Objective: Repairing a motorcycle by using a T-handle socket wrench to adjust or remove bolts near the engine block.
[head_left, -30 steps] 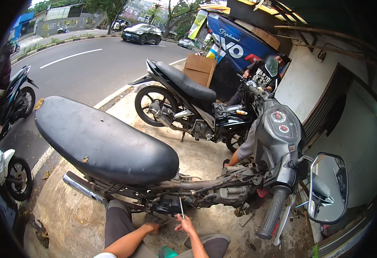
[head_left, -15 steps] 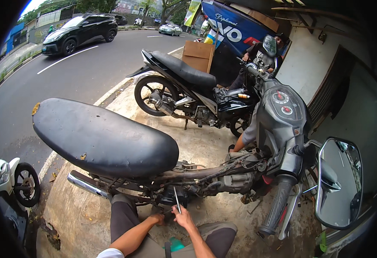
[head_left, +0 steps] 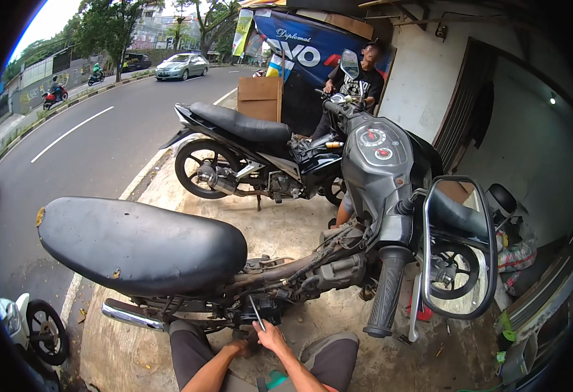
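Note:
A motorcycle stripped of its side panels stands before me, with a long black seat [head_left: 143, 242] and a bare frame and engine [head_left: 338, 271]. Fingers closed, my right hand [head_left: 271, 335] grips a slim metal rod [head_left: 257, 310] that slants up toward the seat's underside. Just left of it and lower, my left hand [head_left: 239, 348] is curled close to the dark engine housing [head_left: 254, 312]; what it may hold is hidden. Both hands are between my knees, below the frame.
The handlebar grip [head_left: 391, 291] and mirror [head_left: 459, 248] jut out at my right. A chrome exhaust [head_left: 133, 315] lies low on the left. Beyond stands another black motorcycle [head_left: 240, 124] with a person [head_left: 361, 78] behind it. A white scooter [head_left: 22, 320] is at the left, beside the road.
My view has tilted up and turned right. The rod leans in my right hand much as before, and both hands stay near the engine. The dark car has moved to the left edge.

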Demonstrator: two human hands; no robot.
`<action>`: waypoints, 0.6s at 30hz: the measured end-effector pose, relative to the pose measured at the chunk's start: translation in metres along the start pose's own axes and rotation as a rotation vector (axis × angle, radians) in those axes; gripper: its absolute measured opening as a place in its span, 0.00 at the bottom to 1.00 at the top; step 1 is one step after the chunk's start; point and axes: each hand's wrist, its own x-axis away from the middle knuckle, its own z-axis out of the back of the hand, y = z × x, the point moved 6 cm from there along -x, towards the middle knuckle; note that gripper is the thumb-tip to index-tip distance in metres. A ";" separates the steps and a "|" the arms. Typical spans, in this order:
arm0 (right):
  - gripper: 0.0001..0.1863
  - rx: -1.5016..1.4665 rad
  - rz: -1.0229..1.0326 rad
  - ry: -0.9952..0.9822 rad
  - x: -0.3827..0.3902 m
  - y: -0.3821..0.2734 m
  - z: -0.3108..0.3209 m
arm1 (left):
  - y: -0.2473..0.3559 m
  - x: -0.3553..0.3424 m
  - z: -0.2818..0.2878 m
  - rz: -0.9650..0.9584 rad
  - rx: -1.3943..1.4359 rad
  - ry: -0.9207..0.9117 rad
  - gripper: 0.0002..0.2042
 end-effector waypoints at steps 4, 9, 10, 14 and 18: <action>0.21 -0.088 -0.086 -0.078 0.017 -0.014 0.008 | 0.019 0.054 0.024 0.056 -0.024 -0.004 0.25; 0.20 -0.134 -0.073 -0.018 0.016 -0.027 0.019 | 0.003 0.047 0.038 0.126 -0.073 0.317 0.27; 0.20 -0.137 -0.073 -0.009 0.013 -0.022 0.018 | -0.001 0.037 0.037 0.121 -0.081 0.317 0.27; 0.19 0.059 0.082 0.051 0.000 -0.022 0.006 | -0.017 0.004 0.011 0.011 0.033 0.225 0.25; 0.20 0.162 0.061 -0.004 0.001 -0.038 -0.010 | -0.031 -0.022 -0.008 -0.090 0.167 0.127 0.24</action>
